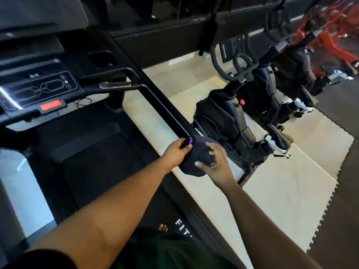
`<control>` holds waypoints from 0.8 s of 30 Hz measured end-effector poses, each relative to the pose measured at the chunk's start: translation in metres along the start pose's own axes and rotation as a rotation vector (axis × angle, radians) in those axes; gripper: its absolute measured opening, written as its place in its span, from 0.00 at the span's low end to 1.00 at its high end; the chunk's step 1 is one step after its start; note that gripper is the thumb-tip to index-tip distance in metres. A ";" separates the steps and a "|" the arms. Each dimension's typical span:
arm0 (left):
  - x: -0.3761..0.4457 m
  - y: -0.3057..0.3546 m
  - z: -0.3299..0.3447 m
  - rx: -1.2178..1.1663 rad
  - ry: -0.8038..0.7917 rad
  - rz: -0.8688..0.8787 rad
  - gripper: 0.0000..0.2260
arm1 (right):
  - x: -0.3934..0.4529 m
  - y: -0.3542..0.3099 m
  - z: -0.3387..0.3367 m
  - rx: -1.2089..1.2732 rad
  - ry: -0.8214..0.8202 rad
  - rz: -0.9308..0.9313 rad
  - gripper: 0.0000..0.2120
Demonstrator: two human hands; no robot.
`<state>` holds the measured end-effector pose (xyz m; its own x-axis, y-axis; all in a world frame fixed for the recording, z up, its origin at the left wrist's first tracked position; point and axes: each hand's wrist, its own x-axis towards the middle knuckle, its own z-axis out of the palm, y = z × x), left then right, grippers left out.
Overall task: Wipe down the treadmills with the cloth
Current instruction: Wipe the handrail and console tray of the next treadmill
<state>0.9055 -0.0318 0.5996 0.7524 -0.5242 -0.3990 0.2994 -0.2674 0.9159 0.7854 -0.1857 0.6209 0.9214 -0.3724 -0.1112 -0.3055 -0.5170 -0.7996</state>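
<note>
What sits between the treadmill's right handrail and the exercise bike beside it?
Head view: a bare strip of pale floor separates the handrail from the exercise bike; at the near end, the dark cloth reaches close to the bike.

The long black right handrail (pixel 165 107) of the treadmill is bare from the console end down to the bunched dark cloth (pixel 196 158) at its near end. Right beside it, a black exercise bike (pixel 219 117) crowds the outer side; the pale floor strip (pixel 147 125) under the rail is open.
</note>
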 end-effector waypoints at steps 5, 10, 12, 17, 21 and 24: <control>-0.025 0.011 -0.028 -0.174 -0.022 0.003 0.10 | 0.016 -0.020 0.018 0.295 0.069 0.239 0.37; -0.038 0.024 -0.065 -0.370 0.102 0.009 0.12 | 0.043 -0.049 0.050 0.375 -0.069 0.309 0.45; -0.042 0.031 -0.086 -0.451 0.123 0.002 0.12 | 0.058 -0.059 0.062 0.460 -0.146 0.362 0.54; -0.036 0.040 -0.146 -0.625 0.173 0.009 0.14 | 0.098 -0.105 0.097 0.627 -0.293 0.415 0.25; -0.019 0.045 -0.196 -0.650 0.259 -0.015 0.15 | 0.133 -0.131 0.136 0.654 -0.255 0.386 0.28; -0.001 0.049 -0.241 -0.487 0.280 0.021 0.15 | 0.170 -0.158 0.164 0.603 -0.242 0.284 0.30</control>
<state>1.0611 0.1501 0.6557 0.8686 -0.2726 -0.4139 0.4687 0.1803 0.8648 1.0291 -0.0413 0.6316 0.8745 -0.2119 -0.4363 -0.4204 0.1176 -0.8997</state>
